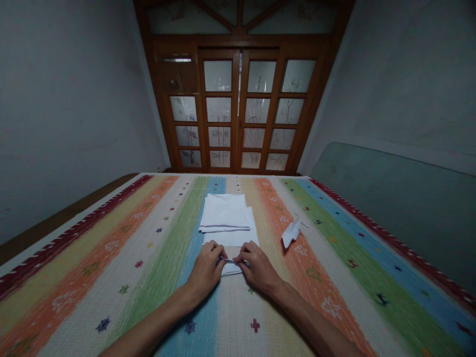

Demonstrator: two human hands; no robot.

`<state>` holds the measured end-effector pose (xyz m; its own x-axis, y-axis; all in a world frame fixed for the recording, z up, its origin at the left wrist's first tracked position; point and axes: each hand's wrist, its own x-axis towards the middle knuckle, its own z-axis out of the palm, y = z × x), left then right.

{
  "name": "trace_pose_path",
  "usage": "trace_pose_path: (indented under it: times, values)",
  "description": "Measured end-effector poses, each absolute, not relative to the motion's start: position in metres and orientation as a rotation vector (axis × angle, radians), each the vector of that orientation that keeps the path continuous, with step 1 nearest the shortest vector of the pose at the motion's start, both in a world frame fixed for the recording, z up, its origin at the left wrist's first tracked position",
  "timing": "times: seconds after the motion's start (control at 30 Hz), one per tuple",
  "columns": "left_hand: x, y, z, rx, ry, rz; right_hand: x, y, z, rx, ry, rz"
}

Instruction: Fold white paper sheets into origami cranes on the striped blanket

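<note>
Left hand [208, 264] and right hand [258, 265] pinch folded paper [231, 270], lower centre; striped cloth [159, 260] spreads wide, far edge mid-frame

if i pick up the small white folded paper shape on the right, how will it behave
The small white folded paper shape looks thin-walled, so it's probably very light. Its narrow, pointed end might bend if pinched. Its angular form would likely slide or tip, not roll.

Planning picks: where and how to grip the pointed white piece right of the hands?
Probably pinch the white piece mid-body, from the left, where the right hand is: its body is broadest there, while the far end narrows to a thin tip that might bend.
</note>
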<state>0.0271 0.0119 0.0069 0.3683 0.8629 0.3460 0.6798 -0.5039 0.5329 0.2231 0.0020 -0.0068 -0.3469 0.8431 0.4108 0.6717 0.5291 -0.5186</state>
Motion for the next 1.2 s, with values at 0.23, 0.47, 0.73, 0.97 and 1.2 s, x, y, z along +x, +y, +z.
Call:
trace_pose_path:
  times: [0.23,0.47,0.73,0.97,1.2]
  values:
    - [0.017,0.013,0.015,2.448,1.223,0.696,0.23,0.002,-0.005,-1.105,-2.373,0.309]
    - [0.014,0.009,0.012,2.681,1.22,0.61,0.227,-0.003,0.001,-1.161,-2.518,0.245]
    - [0.014,0.009,0.021,2.543,1.157,0.704,0.219,-0.004,-0.004,-1.21,-2.484,0.158]
    - [0.016,0.011,0.015,2.404,1.194,0.761,0.219,-0.004,-0.008,-1.19,-2.391,0.184]
    - [0.015,0.011,0.011,2.45,1.164,0.759,0.224,-0.01,0.003,-1.077,-2.369,0.281]
